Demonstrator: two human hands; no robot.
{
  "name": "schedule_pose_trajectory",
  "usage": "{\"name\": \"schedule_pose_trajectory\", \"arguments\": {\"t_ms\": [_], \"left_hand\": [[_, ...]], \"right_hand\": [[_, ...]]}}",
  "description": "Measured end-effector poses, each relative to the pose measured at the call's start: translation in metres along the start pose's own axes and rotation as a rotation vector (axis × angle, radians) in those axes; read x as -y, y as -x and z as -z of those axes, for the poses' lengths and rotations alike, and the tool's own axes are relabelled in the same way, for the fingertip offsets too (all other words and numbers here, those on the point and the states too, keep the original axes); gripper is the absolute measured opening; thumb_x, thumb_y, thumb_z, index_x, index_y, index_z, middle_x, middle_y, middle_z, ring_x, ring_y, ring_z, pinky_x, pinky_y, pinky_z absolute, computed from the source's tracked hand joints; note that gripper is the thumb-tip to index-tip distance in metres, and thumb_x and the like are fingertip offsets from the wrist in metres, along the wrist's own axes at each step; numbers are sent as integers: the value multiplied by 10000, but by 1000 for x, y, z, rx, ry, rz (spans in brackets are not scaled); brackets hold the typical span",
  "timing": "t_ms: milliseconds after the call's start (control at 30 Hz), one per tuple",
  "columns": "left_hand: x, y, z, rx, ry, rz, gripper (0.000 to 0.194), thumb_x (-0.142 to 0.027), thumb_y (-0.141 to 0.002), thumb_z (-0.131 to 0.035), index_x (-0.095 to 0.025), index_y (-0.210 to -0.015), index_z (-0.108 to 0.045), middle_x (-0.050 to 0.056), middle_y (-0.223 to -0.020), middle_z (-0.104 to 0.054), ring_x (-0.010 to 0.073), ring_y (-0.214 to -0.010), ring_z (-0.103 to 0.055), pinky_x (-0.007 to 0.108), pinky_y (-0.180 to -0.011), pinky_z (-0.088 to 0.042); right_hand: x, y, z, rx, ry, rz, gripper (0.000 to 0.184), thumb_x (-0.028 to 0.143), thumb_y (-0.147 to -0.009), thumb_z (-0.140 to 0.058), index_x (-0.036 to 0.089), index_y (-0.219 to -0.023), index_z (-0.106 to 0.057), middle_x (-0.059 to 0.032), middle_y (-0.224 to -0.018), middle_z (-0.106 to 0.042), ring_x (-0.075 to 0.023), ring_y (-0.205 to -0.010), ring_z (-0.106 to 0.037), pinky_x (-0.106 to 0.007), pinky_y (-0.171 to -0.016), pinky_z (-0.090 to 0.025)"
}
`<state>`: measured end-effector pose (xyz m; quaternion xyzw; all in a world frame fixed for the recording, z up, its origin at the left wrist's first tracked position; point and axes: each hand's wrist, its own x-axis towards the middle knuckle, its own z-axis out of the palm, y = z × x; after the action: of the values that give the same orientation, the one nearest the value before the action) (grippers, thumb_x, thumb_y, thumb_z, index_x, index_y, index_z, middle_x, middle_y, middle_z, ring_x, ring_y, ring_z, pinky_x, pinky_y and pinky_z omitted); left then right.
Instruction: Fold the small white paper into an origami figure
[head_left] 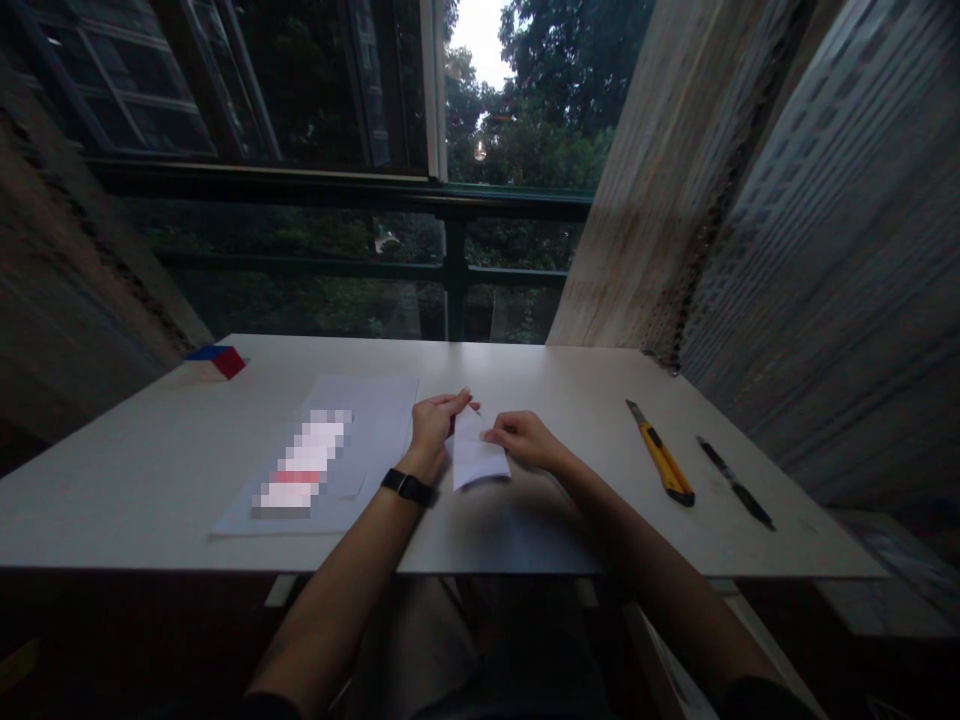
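A small white piece of paper (pixel 478 462) is held up over the table, in front of me. My left hand (pixel 436 425) grips its upper left side, thumb and fingers closed around the edge. At the right side my right hand (pixel 523 437) pinches the same paper between thumb and curled fingers. The paper bends slightly and its lower edge hangs free. A black watch band (pixel 408 487) circles my left wrist. Left of my left hand lie larger white sheets (pixel 386 420), with a blurred-out patch over part of them.
On the right lie a yellow utility knife (pixel 661 460) with its blade showing and a black pen (pixel 736 484). A blue and red block (pixel 225 362) sits at the far left of the white table (pixel 135 490). Curtains (pixel 622 200) and a window stand behind.
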<state>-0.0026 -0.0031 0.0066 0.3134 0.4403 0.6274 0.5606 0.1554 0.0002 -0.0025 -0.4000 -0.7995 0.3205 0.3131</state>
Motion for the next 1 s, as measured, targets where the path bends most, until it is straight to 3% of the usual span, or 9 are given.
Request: {"name": "schedule_pose_trajectory", "arguments": {"t_ms": [267,333,433,533,700,833,1000], "left_hand": [[-2,2,-2,-56,4,20,236,-272,-527,-773,-92,-619,-651,90,-615,-669,155,-563,-613,260,-548,-460],[1,1,-1,-56,17,38,230,-268,-526,-773,-95,-620,-654,87,-620,-670,152,-563,-611,257,-544,-457],[8,1,-1,6,-28,70,253,-305,-539,-769,-93,-637,-671,91,-644,-675,137,-542,-591,245,-508,-432],[14,2,-1,92,-94,31,317,-372,-546,-766,-91,-672,-692,82,-637,-668,123,-529,-568,234,-486,-406],[16,5,-2,182,-93,33,340,-368,-507,-790,-99,-686,-684,70,-641,-659,127,-535,-572,237,-498,-408],[13,8,-3,132,-142,50,319,-337,-477,-801,-92,-632,-669,44,-553,-621,98,-452,-517,226,-448,-364],[10,9,-4,75,-98,11,286,-298,-474,-798,-88,-621,-671,66,-603,-646,127,-532,-567,246,-524,-422]], "right_hand": [[3,6,7,77,-81,-73,451,473,-777,-496,143,-471,-518,10,-431,-496,-72,-428,-393,-205,-453,-275],[-1,5,6,47,-106,-88,469,495,-789,-474,137,-492,-538,1,-447,-515,-76,-434,-412,-207,-463,-293],[-6,1,0,-103,-140,-60,389,490,-765,-519,132,-633,-592,8,-552,-551,-86,-513,-446,-204,-492,-307],[-9,-3,-7,-115,-214,-18,377,480,-744,-549,120,-666,-627,5,-593,-555,-93,-557,-451,-215,-529,-321],[-5,-3,-11,-161,-303,-85,387,487,-706,-583,109,-645,-639,0,-586,-556,-101,-566,-446,-227,-533,-321],[-4,-2,-9,-145,-364,-131,379,481,-680,-609,104,-674,-653,-5,-599,-568,-104,-580,-450,-231,-547,-329],[-9,-3,-9,-75,-517,-178,359,464,-631,-652,106,-662,-652,9,-563,-536,-94,-551,-424,-232,-528,-307]]}}
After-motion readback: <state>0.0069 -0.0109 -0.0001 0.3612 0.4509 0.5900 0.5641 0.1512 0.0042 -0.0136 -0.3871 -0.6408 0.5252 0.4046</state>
